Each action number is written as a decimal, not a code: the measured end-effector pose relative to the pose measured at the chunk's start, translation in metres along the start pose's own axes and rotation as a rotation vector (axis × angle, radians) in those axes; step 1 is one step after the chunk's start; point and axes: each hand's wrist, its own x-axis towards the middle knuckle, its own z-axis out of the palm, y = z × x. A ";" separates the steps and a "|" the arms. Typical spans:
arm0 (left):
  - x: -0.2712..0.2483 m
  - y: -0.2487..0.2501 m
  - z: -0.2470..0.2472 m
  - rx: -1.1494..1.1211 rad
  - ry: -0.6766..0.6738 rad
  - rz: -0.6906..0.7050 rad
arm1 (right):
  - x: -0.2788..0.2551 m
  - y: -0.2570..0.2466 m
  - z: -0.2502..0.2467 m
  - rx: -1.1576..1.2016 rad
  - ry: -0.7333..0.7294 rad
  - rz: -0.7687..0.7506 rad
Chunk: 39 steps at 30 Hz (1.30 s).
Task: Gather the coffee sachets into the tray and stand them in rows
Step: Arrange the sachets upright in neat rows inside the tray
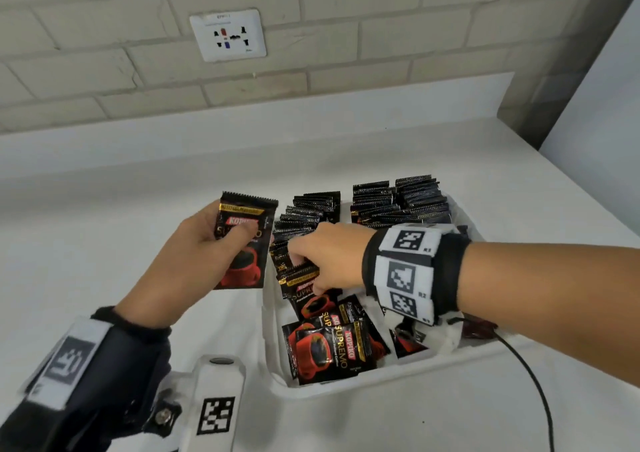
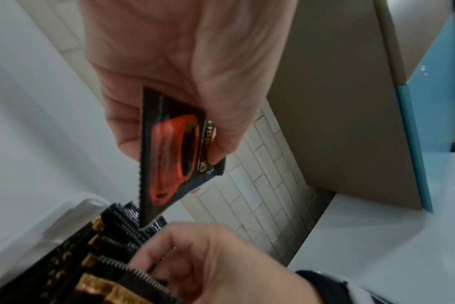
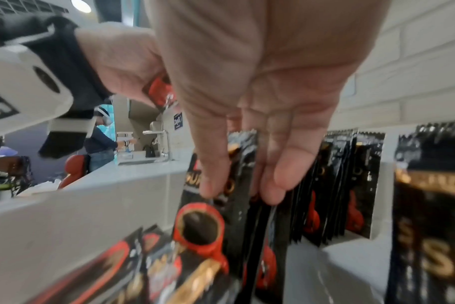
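Observation:
My left hand (image 1: 228, 240) pinches one black sachet with a red cup (image 1: 242, 244) upright, just left of the white tray (image 1: 346, 387); the left wrist view shows thumb and fingers clamped on that sachet (image 2: 169, 164). My right hand (image 1: 311, 264) reaches into the tray's left row of standing sachets (image 1: 308, 212). Its fingers (image 3: 273, 181) are straight and pushed in among the packets. More standing rows (image 1: 398, 202) fill the back right. Several loose sachets (image 1: 329, 347) lie flat at the tray's front.
The tray sits on a white counter (image 1: 104, 209) against a brick wall with a socket plate (image 1: 228, 34). Crumpled white wrapping (image 1: 446, 341) lies in the tray's front right. A black cable (image 1: 530, 375) runs off to the right. A person stands at a distant sink (image 3: 101, 144).

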 end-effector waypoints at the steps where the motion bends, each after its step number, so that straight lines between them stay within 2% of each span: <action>1: 0.000 0.000 0.001 -0.050 -0.015 -0.033 | -0.003 0.002 -0.005 0.031 0.016 0.010; 6: 0.002 -0.002 0.007 -0.158 -0.103 -0.147 | -0.023 0.018 -0.038 0.147 0.198 0.080; 10: 0.000 0.005 0.019 -0.108 -0.173 -0.044 | -0.035 0.024 -0.051 0.474 0.415 0.072; 13: -0.006 0.012 0.033 0.013 -0.232 0.084 | -0.042 0.020 -0.045 0.721 0.319 0.029; 16: -0.011 0.012 0.042 0.074 -0.277 0.163 | -0.053 0.024 -0.038 0.722 0.262 0.030; 19: -0.016 0.004 0.041 0.191 -0.278 0.238 | -0.069 0.035 -0.037 0.684 0.258 0.093; 22: -0.022 -0.006 0.038 0.421 -0.356 0.277 | -0.083 0.042 -0.028 0.807 0.219 0.163; 25: -0.019 -0.009 0.037 0.622 -0.394 0.319 | -0.083 0.034 -0.004 1.028 0.087 0.239; 27: -0.014 -0.009 0.034 0.630 -0.372 0.301 | -0.077 0.024 0.011 1.066 -0.002 0.283; 31: -0.013 -0.013 0.027 0.534 -0.457 0.109 | -0.061 0.009 0.031 0.942 -0.093 0.313; 33: -0.017 -0.017 0.026 0.566 -0.503 0.097 | -0.059 0.002 0.034 0.721 -0.160 0.301; 36: -0.019 -0.025 0.025 0.683 -0.503 0.169 | -0.062 -0.001 0.025 0.333 -0.194 0.215; 39: -0.015 -0.030 0.027 0.766 -0.407 0.306 | -0.061 0.003 0.010 0.243 -0.107 0.182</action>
